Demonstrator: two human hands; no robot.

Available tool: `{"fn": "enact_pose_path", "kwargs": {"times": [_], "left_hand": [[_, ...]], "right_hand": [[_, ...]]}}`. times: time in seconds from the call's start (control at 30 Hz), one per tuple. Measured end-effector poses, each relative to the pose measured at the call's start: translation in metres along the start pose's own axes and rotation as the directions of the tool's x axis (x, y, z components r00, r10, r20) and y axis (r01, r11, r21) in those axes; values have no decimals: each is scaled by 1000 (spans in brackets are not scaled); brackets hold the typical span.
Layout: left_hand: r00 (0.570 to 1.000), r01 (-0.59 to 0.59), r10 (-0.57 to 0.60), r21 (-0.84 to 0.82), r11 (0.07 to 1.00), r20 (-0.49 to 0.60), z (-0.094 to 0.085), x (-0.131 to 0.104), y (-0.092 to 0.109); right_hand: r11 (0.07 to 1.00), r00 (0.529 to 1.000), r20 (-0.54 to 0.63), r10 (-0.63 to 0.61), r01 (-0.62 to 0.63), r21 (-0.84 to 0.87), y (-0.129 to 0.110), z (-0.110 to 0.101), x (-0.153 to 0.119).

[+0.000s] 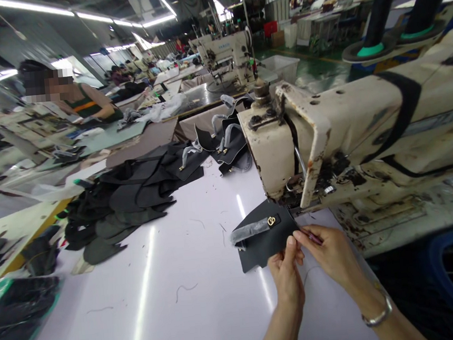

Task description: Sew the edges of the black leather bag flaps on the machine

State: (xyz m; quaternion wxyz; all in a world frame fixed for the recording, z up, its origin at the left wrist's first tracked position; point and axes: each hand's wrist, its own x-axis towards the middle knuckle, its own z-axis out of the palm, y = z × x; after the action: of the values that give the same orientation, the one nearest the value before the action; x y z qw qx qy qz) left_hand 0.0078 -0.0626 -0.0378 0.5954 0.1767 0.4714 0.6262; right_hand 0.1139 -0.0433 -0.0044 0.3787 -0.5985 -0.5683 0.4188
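Observation:
A black bag panel (263, 246) lies under the head of a cream sewing machine (273, 155). On the panel is a strap in clear wrapping (251, 230) with a gold-coloured ring fitting (271, 221). My left hand (288, 273) pinches the panel's near edge, thumb on top. Right beside it, my right hand (329, 251) has thumb and forefinger at the panel's right corner, and a thin dark reddish tool (312, 236) is held within its curled fingers. A metal bracelet circles my right wrist.
Black cut pieces (133, 194) are heaped on the white table (175, 312) at the left. Panels with wrapped straps (224, 143) lie behind the machine head. Thread cones (380, 19) stand upper right. A person (86, 103) sits at another machine, far left.

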Motion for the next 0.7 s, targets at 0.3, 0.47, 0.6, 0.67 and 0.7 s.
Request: {"fn": "enact_pose_path", "kwargs": {"times": [0.3,0.47,0.6,0.67,0.7], "left_hand": [[917,-365,350,755,544,191,-61,-35,64],[874,-457,275,869,191,399,-54,21,90],[774,-619,180,785,11,607,-20,59,109],[748,-649,129,758,-66,651,-5,66,119],[747,-651,105,754,-90,657,0,68,123]], "right_hand": [[948,982,-85,171,-141,285,5,9,3],[836,968,21,249,-226,500,8,14,4],[767,959,58,278,-258,588,13,16,5],[768,960,63,274,-258,586,15,17,5],[777,962,60,267,-252,577,16,17,5]]}}
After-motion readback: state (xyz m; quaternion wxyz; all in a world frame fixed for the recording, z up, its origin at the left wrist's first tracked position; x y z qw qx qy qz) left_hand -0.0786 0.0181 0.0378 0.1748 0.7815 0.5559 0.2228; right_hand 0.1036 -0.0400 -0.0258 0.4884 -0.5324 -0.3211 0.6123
